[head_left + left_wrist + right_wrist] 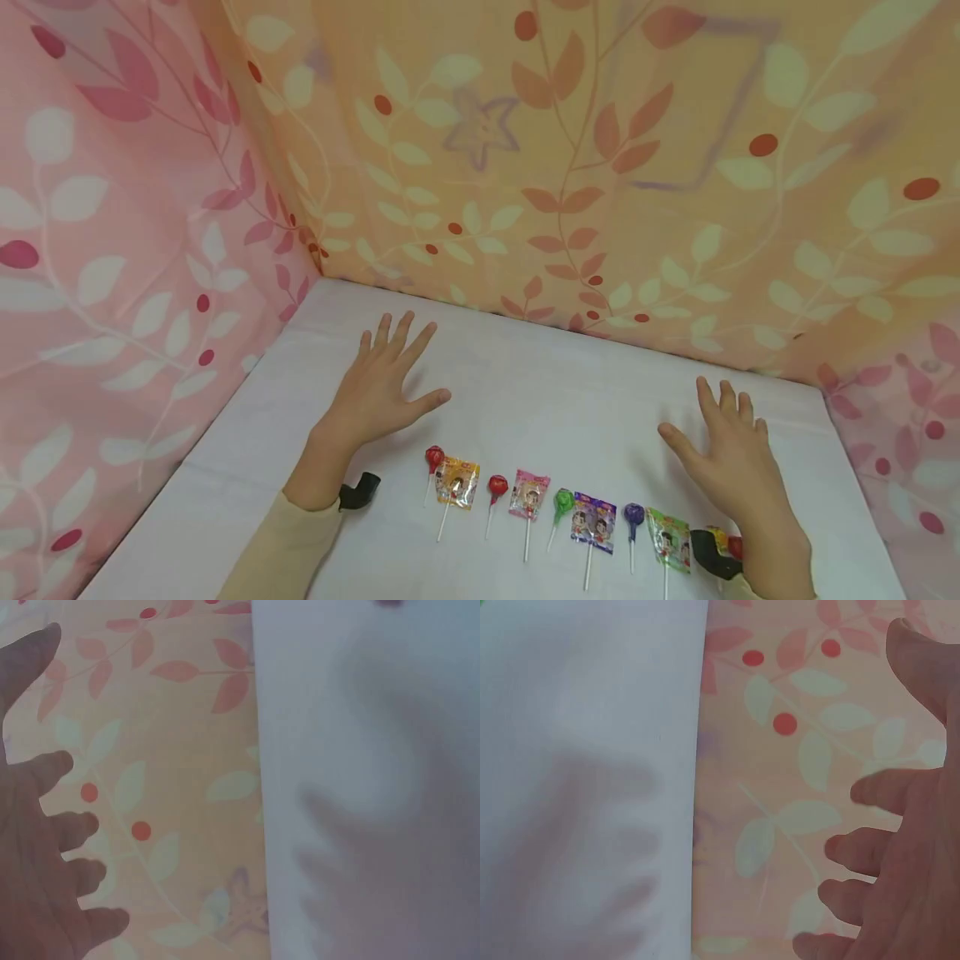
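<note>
My left hand (382, 383) is spread above the white tabletop on the left, holding nothing; its fingers (82, 830) stand apart in the left wrist view. On the right, my right hand (735, 458) is likewise spread in the air, with its thumb pointing inward. Several lollipops lie in a row nearer me. From the left come a red lollipop (434, 457), an orange-wrapped one (459, 483), another red one (497, 486), and a pink-wrapped one (529, 493). Then follow green (564, 500), purple-wrapped (594, 523), dark purple (633, 513) and green-wrapped lollipops (669, 540). My right wrist partly hides a red and yellow piece (733, 546).
A white-covered table (540, 392) runs back to an orange leaf-patterned curtain (480, 208). Pink patterned cloth (112, 250) hangs at the left side, with more at the right. Black wrist-camera mounts (360, 492) sit on both wrists.
</note>
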Action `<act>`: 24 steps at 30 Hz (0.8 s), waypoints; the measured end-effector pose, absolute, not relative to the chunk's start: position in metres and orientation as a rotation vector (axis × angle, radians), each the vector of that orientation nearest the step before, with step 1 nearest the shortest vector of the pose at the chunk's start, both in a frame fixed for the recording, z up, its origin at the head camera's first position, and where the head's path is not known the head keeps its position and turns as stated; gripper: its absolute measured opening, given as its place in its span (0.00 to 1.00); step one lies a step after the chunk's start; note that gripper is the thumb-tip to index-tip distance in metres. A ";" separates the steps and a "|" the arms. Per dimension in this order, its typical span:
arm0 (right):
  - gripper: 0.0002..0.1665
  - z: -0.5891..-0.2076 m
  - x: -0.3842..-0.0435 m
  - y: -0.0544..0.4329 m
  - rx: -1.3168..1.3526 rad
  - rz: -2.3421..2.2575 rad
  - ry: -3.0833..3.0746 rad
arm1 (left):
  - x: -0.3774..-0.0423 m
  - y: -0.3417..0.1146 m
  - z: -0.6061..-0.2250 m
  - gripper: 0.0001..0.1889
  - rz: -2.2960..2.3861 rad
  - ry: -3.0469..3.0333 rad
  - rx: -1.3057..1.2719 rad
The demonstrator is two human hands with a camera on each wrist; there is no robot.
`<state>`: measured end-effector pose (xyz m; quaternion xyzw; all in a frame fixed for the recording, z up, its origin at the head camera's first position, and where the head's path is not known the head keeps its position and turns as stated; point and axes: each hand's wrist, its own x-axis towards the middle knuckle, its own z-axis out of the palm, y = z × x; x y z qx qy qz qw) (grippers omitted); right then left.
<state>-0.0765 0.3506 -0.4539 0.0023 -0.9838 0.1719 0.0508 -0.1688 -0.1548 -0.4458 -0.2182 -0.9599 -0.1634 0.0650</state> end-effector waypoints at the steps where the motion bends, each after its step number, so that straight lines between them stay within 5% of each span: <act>1: 0.62 -0.453 -0.077 0.347 0.010 0.567 -3.001 | -0.168 -0.154 -0.445 0.54 -0.515 -2.897 -0.668; 7: 0.60 -0.450 -0.075 0.324 0.003 0.614 -3.072 | -0.158 -0.151 -0.445 0.46 -0.635 -2.836 -0.752; 14: 0.44 -0.458 -0.065 0.289 0.002 0.787 -3.011 | -0.134 -0.148 -0.468 0.35 -0.831 -2.894 -0.830; 24: 0.29 -0.472 -0.053 0.239 0.084 1.164 -2.893 | -0.112 -0.150 -0.497 0.34 -1.083 -2.923 -1.024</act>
